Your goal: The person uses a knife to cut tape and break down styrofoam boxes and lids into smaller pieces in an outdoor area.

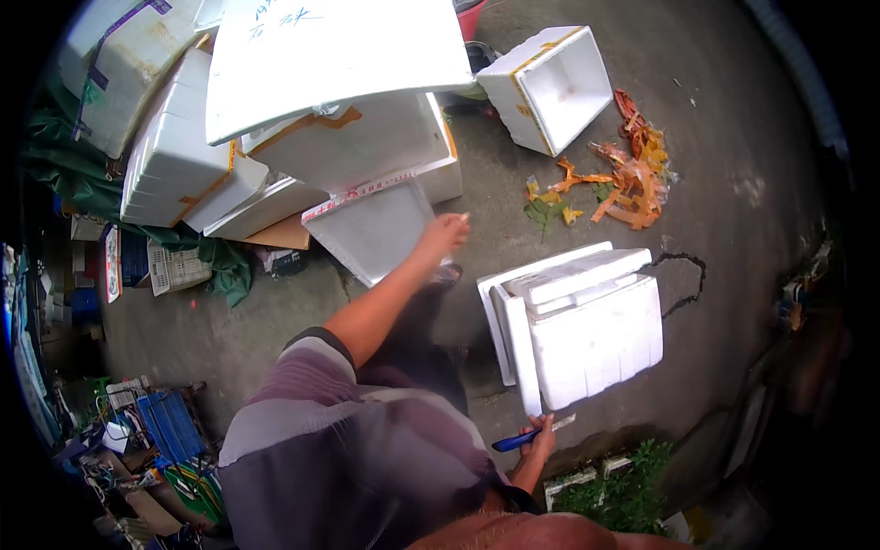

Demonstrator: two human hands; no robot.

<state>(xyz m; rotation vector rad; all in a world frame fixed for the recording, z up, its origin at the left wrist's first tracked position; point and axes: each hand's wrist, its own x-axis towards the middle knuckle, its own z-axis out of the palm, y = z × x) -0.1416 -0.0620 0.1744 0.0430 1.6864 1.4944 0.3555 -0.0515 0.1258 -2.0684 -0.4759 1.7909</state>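
My right hand is closed around a utility knife with a blue handle, its pale blade pointing away to the right. Just beyond the blade stands a white foam box, with foam lids resting on it and leaning at its left side. My left arm reaches forward, and the left hand is closed, fingertips pinched; whatever they hold is too small to name. Below and behind that hand a foam lid edged with printed tape leans against the pile of white foam boxes.
A foam box lies on its side at the back, near crumpled orange tape on the concrete. More foam boxes and a green tarp are at the left. A black strap loops beside the nearer box; plants grow at lower right.
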